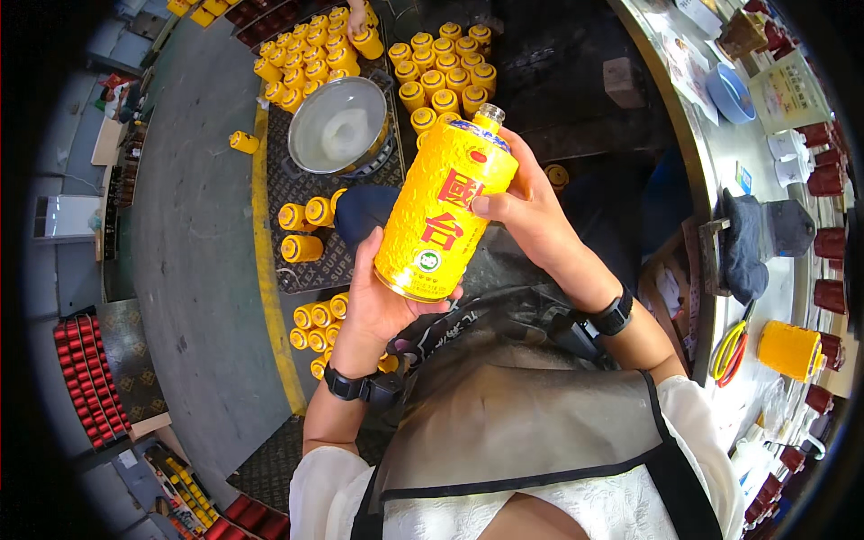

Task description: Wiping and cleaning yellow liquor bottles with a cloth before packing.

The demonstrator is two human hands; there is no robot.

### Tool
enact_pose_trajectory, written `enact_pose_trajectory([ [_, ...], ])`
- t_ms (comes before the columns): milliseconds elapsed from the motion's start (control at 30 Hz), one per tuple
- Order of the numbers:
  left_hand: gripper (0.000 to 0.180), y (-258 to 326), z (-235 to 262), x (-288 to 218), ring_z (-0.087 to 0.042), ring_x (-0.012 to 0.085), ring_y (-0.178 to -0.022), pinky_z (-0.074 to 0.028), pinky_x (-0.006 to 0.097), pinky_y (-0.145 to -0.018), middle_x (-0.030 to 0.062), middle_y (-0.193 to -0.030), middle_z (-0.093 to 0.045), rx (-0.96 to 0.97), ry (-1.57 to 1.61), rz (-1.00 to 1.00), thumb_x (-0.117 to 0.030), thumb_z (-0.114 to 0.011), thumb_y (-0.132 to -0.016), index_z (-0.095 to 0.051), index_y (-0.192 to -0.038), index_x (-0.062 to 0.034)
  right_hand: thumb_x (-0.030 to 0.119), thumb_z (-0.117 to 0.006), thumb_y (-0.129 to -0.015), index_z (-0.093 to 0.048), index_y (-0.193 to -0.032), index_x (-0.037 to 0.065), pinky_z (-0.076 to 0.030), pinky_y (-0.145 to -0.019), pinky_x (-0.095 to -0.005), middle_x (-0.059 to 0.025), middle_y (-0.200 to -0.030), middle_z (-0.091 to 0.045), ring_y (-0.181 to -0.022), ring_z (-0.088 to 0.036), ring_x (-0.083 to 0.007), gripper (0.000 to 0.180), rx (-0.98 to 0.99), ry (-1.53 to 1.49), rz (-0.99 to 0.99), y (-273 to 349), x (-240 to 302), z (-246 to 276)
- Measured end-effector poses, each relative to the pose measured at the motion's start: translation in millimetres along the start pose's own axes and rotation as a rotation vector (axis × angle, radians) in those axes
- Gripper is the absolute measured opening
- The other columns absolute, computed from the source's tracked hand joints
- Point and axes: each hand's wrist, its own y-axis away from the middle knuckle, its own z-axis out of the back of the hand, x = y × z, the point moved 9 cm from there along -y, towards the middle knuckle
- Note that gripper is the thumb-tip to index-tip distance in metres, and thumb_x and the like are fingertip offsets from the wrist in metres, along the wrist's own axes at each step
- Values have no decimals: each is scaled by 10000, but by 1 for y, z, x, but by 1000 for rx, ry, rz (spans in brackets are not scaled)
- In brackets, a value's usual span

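A yellow bottle (436,211) with raised texture, red characters and a blue band round its shoulder is held tilted in front of me. Its short neck (489,116) points up and to the right. My left hand (373,292) cups the lower end, fingers partly hidden beneath it. Near the shoulder my right hand (529,202) grips the bottle, thumb lying across its front. Just beyond, to the left, stands a round metal basin (338,125) with pale liquid and foam in it. Several more yellow bottles (319,211) stand on the dark mat beside it.
Many yellow bottles (434,81) crowd the far side, where another person's hand (357,18) touches one. A lone bottle (243,141) is on the floor at left. To my right runs a workbench (711,144) with a blue bowl (730,93), scissors (731,351) and dark red cups.
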Motion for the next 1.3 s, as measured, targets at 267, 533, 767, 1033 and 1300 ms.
enact_pose_trajectory([
  [267,886,-1,-1,0,-652,488,-977,-621,520,-722,355,-1192,-571,-6,-72,-67,-716,-369,-918,-379,-1440,0,37,-680,-799,-213,-1489,71,-401,-1068,-360,-143,-1334,-486,-1241,-504,-217,833,13,-203,70,1,-1,-6],
  [533,862,3,-2,-2,-671,462,-948,-626,489,-723,338,-1169,-594,-113,-228,-156,-702,-363,-927,-394,-1430,-3,31,-613,-828,-201,-1478,102,-410,-1053,-357,-131,-1334,-471,-1234,-500,-212,772,13,-323,83,2,-3,-11],
  [767,861,3,-2,-5,-675,459,-940,-627,483,-728,330,-1172,-601,-120,-235,-180,-700,-369,-923,-400,-1425,-1,35,-594,-827,-188,-1473,109,-400,-1060,-357,-129,-1353,-448,-1251,-484,-216,767,57,-307,110,2,-1,-14],
  [1033,890,2,-1,-3,-674,459,-943,-626,484,-735,336,-1167,-601,-133,-222,-169,-716,-376,-911,-403,-1418,14,21,-602,-813,-182,-1476,109,-380,-1079,-355,-126,-1355,-444,-1267,-468,-217,790,54,-280,122,4,-1,-14],
  [1300,894,2,0,-3,-671,465,-952,-625,491,-740,346,-1164,-600,-126,-219,-167,-714,-387,-909,-398,-1422,17,24,-595,-822,-191,-1467,98,-371,-1082,-338,-129,-1355,-438,-1270,-459,-214,765,27,-286,120,0,-7,-10],
])
